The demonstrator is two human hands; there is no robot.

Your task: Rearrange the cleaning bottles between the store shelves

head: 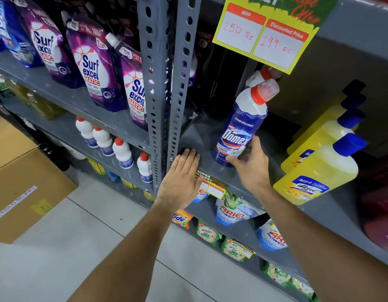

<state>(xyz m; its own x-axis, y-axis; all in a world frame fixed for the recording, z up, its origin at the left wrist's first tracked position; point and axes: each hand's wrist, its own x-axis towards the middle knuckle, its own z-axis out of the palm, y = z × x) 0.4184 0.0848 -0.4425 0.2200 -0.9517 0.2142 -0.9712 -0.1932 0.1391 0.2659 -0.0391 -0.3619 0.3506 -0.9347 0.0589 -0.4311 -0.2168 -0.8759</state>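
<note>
Bottle (240, 125) stands upright on the shelf (201, 138); your right hand (252, 164) grips its base, left hand (182, 177) lies flat, fingers together.

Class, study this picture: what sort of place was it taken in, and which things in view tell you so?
Most likely a supermarket aisle. Metal shelves hold rows of detergent pouches and yellow cleaner bottles, and a yellow price sign shows an MRP and a discounted price.

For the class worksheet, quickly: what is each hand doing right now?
Left hand: open, flat on the shelf edge, holding nothing.
Right hand: fingers closed around the base of the Domex bottle.
</note>
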